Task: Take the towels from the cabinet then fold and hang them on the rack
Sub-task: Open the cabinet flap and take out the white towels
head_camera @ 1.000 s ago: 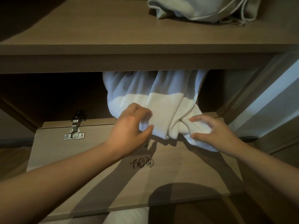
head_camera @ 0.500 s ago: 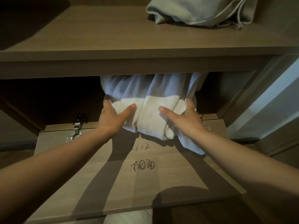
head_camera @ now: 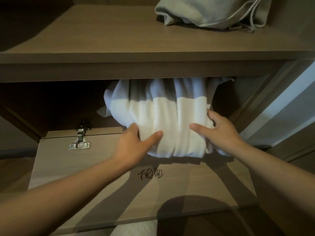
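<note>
So a bunched-up white towel bundle [head_camera: 167, 120] is being held right at the mouth of the cabinet [head_camera: 25, 121], in its lower opening just under the upper shelf [head_camera: 102, 40]. It's being gripped from both sides. The left hand [head_camera: 134, 143] is being wrapped round the lower left of the bundle, with the thumb laid across the front and the fingers tucked out of sight behind the cloth. The right hand [head_camera: 219, 132] is being clamped on the right side, thumb pressed into the front and fingers curled round the edge. Both hands are being kept closed on the towels, nothing loose about it.

The top half of the bundle is being shaded by the shelf, so it's looking bluish-grey there, while the bottom half is being lit up bright white. Its lower edge is being hung just over the inner end of the drop-down door [head_camera: 85, 176], which is being left folded out flat toward the camera. Whether the cloth is actually touching the door can't be told.

A metal hinge [head_camera: 79, 138] is being shown at the door's rear left edge, apart from the left hand. Some black handwriting [head_camera: 150, 174] is being shown on the door just in front of the bundle.

Up top, a grey drawstring bag [head_camera: 209, 12] is being kept on the upper shelf, toward the right.
</note>
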Demonstrator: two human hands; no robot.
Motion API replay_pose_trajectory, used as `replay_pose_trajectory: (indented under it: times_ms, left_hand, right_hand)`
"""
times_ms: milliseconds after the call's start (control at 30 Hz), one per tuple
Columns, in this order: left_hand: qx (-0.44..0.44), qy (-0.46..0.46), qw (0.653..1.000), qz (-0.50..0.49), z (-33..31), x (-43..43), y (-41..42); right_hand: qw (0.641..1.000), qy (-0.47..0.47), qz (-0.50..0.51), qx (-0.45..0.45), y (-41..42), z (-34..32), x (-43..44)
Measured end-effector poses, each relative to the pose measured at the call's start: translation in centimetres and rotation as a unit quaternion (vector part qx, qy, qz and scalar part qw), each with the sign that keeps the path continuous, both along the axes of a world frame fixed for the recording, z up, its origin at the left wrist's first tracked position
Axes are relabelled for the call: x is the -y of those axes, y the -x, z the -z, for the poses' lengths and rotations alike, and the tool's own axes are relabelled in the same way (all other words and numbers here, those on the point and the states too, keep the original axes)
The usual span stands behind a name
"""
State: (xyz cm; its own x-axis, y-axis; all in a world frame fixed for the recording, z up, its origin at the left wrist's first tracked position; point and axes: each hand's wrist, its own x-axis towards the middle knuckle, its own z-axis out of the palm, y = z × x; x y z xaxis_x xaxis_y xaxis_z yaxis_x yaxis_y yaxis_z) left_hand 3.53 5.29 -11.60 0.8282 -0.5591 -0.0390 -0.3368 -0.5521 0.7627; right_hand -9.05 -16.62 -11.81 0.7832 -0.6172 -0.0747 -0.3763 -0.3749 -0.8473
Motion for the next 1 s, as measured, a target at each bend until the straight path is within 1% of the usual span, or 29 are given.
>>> replay_pose_trajectory:
  times_ms: [133, 233, 300, 367, 400, 433, 467, 500, 533, 567, 600, 633, 733, 833, 933, 1000]
  left_hand:
    - [-0.016, 0.010, 0.999, 0.046, 0.2, -0.9, 3.2]
    - [-0.016, -0.019, 0.998, 0.051, -0.6, -2.0, 3.1]
    - [0.012, -0.026, 1.000, 0.008, -1.6, -2.7, 2.0]
    - [0.071, -0.004, 0.996, -0.050, -2.6, -3.0, -0.1]
    - [0.093, -0.010, 0.993, -0.074, -2.9, -2.9, -1.4]
    - [0.094, -0.035, 0.991, -0.092, -3.1, -2.8, -2.6]
    - [0.067, -0.068, 0.990, -0.102, -3.2, -2.4, -3.6]
    - [0.016, -0.091, 0.990, -0.109, -3.2, -2.0, -4.4]
    - [-0.047, -0.094, 0.988, -0.112, -3.1, -1.6, -4.9]
    - [-0.106, -0.077, 0.985, -0.112, -2.8, -1.2, -5.1]
    - [-0.143, -0.057, 0.982, -0.110, -2.6, -1.0, -5.3]
    - [-0.154, -0.043, 0.981, -0.106, -2.4, -0.8, -5.3]
    - [-0.146, -0.033, 0.983, -0.103, -2.3, -0.3, -5.3]
    - [-0.202, -0.012, 0.971, -0.125, -2.5, 0.3, -5.7]
    - [-0.267, -0.005, 0.956, -0.121, -2.8, 0.6, -6.4]
    - [-0.286, -0.022, 0.953, -0.096, -2.6, 0.6, -6.3]
  right_hand:
    - [0.999, 0.024, -0.009, -0.022, 3.2, 0.7, 0.4]
    - [1.000, 0.018, 0.003, -0.016, 4.6, 1.3, -0.3]
    - [1.000, 0.008, 0.004, -0.017, 5.1, 1.7, -1.0]
    - [1.000, -0.011, -0.002, -0.013, 5.5, 2.2, -1.6]
    - [1.000, -0.020, -0.007, -0.012, 5.6, 2.3, -1.8]
    - [1.000, -0.026, -0.012, -0.012, 5.7, 2.3, -1.9]
    - [0.999, -0.031, -0.016, -0.013, 5.8, 2.3, -1.9]
    - [0.999, -0.039, -0.018, -0.015, 5.9, 2.4, -1.8]
    - [0.998, -0.051, -0.018, -0.016, 5.8, 2.3, -1.7]
    - [0.998, -0.065, -0.015, -0.019, 5.8, 2.2, -1.5]
    - [0.997, -0.074, -0.013, -0.025, 5.6, 2.1, -1.3]
    - [0.997, -0.074, -0.013, -0.035, 5.6, 1.8, -1.1]
    - [0.995, -0.077, 0.000, -0.060, 5.2, 0.9, -0.6]
    - [0.990, -0.090, 0.079, -0.072, 4.3, -0.1, 0.1]
    - [0.971, -0.138, 0.149, -0.123, 2.6, -0.6, 1.6]
    - [0.959, -0.199, 0.160, -0.126, 1.3, -0.2, 2.3]
